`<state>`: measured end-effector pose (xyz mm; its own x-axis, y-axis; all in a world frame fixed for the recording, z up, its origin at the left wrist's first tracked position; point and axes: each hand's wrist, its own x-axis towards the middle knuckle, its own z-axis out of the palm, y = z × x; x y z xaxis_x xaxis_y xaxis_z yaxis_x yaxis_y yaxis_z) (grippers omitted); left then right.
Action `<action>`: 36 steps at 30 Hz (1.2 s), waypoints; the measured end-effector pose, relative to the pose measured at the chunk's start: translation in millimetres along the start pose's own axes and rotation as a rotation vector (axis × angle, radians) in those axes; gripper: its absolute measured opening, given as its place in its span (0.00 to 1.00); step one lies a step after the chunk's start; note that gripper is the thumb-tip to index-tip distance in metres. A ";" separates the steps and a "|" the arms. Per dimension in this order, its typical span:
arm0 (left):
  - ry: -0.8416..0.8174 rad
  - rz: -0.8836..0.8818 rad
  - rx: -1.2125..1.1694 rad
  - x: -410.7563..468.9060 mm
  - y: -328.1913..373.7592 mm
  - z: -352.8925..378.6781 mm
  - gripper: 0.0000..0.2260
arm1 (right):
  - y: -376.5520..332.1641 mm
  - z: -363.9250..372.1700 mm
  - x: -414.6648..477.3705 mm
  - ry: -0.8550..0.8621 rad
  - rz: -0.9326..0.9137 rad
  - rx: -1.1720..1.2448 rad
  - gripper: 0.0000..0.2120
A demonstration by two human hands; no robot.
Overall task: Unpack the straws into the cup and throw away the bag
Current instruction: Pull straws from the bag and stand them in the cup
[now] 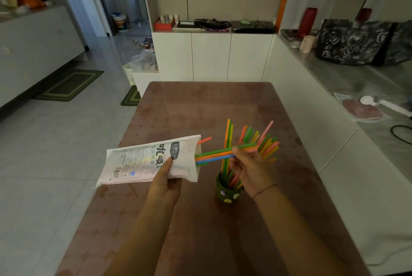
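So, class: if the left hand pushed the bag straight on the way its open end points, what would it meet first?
Probably the right hand, which grips the straws sticking out of the bag held by the left hand; depth is uncertain.

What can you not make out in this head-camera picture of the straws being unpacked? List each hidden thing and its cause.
- Straws left inside the bag: head view, opaque white packaging hides them.
- Cup interior: head view, standing straws and the right hand cover it.
- Bag's small print: too small.
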<state>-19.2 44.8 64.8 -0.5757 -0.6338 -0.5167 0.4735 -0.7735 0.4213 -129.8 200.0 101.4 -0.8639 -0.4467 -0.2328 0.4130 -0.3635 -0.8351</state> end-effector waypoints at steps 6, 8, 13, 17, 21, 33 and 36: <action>-0.003 -0.021 0.018 -5.1 -11.2 1.1 0.10 | 16.9 10.6 -8.3 -0.024 0.039 -0.095 0.05; 0.003 -0.025 0.015 -5.1 -10.0 -1.5 0.11 | 13.4 8.3 -7.1 0.006 -0.007 -0.148 0.04; 0.032 -0.004 0.023 -0.8 3.1 -8.2 0.09 | -14.1 -8.1 1.5 0.078 -0.133 -0.302 0.04; 0.084 0.015 0.017 4.3 12.7 -9.3 0.10 | -45.0 -21.4 6.0 0.090 -0.188 -0.387 0.04; 0.110 0.015 0.024 7.6 16.7 -9.6 0.09 | -72.2 -36.7 9.2 0.124 -0.268 -0.542 0.03; 0.056 0.015 0.047 10.2 4.3 -7.1 0.08 | -75.0 -38.1 20.8 0.120 -0.360 -1.161 0.14; 0.049 0.014 0.045 10.6 3.0 -6.8 0.09 | -68.4 -34.9 22.3 0.042 -0.353 -1.154 0.08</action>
<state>-19.3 35.8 55.6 -0.5353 -0.6446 -0.5459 0.4504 -0.7646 0.4611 -187.3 243.4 135.9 -0.8947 -0.4352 0.1003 -0.3301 0.4934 -0.8047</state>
